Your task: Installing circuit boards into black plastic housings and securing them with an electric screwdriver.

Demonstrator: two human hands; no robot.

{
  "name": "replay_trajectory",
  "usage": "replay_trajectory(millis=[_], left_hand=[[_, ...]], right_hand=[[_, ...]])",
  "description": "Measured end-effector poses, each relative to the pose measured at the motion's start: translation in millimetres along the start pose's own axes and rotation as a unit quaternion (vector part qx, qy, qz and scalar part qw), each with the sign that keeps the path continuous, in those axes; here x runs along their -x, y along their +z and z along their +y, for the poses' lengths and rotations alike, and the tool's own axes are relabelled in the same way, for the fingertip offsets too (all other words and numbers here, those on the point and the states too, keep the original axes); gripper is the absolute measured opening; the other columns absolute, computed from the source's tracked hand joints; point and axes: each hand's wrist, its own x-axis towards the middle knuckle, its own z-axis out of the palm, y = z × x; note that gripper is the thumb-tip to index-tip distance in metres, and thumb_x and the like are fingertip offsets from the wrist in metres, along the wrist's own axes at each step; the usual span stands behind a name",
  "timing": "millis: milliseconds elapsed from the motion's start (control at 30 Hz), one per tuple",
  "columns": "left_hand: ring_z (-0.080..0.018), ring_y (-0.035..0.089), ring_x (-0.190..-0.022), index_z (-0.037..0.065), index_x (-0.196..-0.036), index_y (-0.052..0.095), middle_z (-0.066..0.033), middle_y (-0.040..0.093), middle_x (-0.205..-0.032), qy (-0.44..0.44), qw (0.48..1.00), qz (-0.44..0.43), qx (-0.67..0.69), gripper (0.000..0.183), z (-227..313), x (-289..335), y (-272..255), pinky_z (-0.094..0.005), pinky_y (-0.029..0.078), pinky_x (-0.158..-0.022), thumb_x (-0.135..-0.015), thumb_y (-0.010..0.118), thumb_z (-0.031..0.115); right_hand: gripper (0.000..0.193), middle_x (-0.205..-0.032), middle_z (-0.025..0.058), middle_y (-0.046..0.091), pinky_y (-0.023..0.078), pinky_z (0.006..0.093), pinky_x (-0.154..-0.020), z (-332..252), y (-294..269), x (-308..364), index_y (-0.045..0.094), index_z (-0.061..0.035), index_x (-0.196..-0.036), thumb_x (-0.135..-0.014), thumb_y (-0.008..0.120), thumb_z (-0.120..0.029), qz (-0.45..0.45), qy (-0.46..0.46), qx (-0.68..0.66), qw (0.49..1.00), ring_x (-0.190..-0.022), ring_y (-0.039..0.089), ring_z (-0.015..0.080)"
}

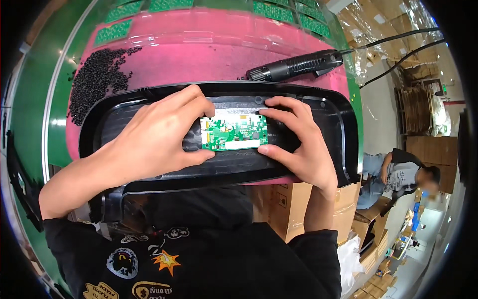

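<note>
the fingers of the left hand [154,137] and the right hand [301,144] pinch the two short ends of a small green circuit board [234,132], thumbs along its lower edge and fingertips over the top. the board sits flat between the hands, in the middle recess of a long black plastic housing [343,129], its long axis running left to right. both hands are equally close, each touching one end; a black electric screwdriver [298,65] lies on the pink mat [199,50] beyond the housing, nearer the right hand.

A brown cardboard box [286,209] stands low in the middle, just under the black frame, with a small dark mark on its side. More brown boxes [371,251] sit at the lower right. Flat brown cardboard [416,109] is stacked far off on the right.
</note>
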Motion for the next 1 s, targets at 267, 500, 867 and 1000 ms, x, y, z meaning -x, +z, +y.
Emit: replay_trajectory(millis=[267,500,867,1000], left_hand=[[-0.0307,0.059,-0.095,0.0,-0.107,0.052,-0.0122,0.053,-0.103,0.023,1.0,0.007,-0.016,0.052,-2,-8,-1,-0.0366,0.051,-0.08,-0.064,0.081,0.008],[-0.0309,0.058,-0.094,0.001,-0.109,0.052,-0.0122,0.053,-0.103,0.02,1.0,-0.001,-0.015,0.053,-3,-5,-4,-0.0376,0.05,-0.078,-0.065,0.081,0.01],[-0.0308,0.058,-0.092,-0.003,-0.113,0.049,-0.0138,0.052,-0.103,0.049,0.997,0.052,0.001,0.052,-2,3,-15,-0.0385,0.051,-0.077,-0.075,0.076,0.021],[-0.0164,0.061,-0.07,-0.001,-0.101,0.061,-0.0078,0.063,-0.083,0.036,0.968,0.248,0.009,0.026,-9,14,-61,-0.0302,0.05,-0.062,-0.078,0.071,0.008]], right_hand=[[0.051,-0.127,0.0123,0.05,0.038,0.0406,-0.101,2,-1,-2,0.06,-0.0027,-0.118,-0.071,0.078,-0.012,0.003,0.004,0.029,1.0,-0.12,0.043,0.0331],[0.051,-0.127,0.0132,0.05,0.037,0.0408,-0.102,-2,-1,-5,0.061,-0.0019,-0.118,-0.07,0.078,-0.012,0.0,-0.007,0.036,0.999,-0.12,0.043,0.0336],[0.064,-0.126,0.013,0.052,0.038,0.0384,-0.101,-9,-4,-7,0.058,0.0003,-0.12,-0.06,0.079,-0.004,0.006,0.02,0.029,0.999,-0.119,0.046,0.032],[0.056,-0.123,0.0113,0.053,0.037,0.0324,-0.099,-1,-12,1,0.055,-0.002,-0.123,-0.069,0.071,-0.001,0.096,0.028,-0.011,0.995,-0.112,0.049,0.0236]])
